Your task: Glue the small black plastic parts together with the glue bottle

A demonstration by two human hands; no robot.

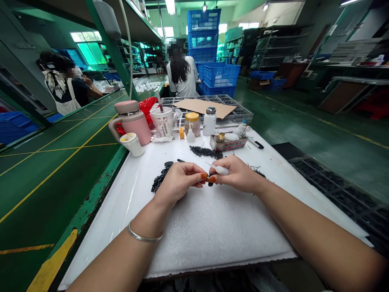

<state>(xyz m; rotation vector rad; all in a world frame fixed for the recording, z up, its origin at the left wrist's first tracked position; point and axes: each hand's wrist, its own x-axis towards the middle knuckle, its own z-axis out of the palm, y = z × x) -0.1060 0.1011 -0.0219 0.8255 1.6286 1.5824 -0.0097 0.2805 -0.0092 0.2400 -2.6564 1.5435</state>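
Note:
Above the middle of the white tabletop (219, 227), my left hand (185, 178) and my right hand (235, 174) meet at the fingertips. A small black part (210, 183) is pinched in my right fingers, which also hold a small white bottle (221, 170) with a thin tip pointing left. My left thumb and finger are pressed together at the black part; what they grip is too small to name. Black pieces (159, 180) lie in a pile beside my left hand. Small black rings (205, 152) are heaped beyond both hands, and thin black pins (258, 170) lie right of my right hand.
A pink mug (138, 125), a white cup (132, 144), a drink cup (163, 121), a jar (192, 123) and a small box (229, 144) line the back. Green conveyor (60, 162) runs left. Two people sit farther off; blue crates (203, 36) stand behind.

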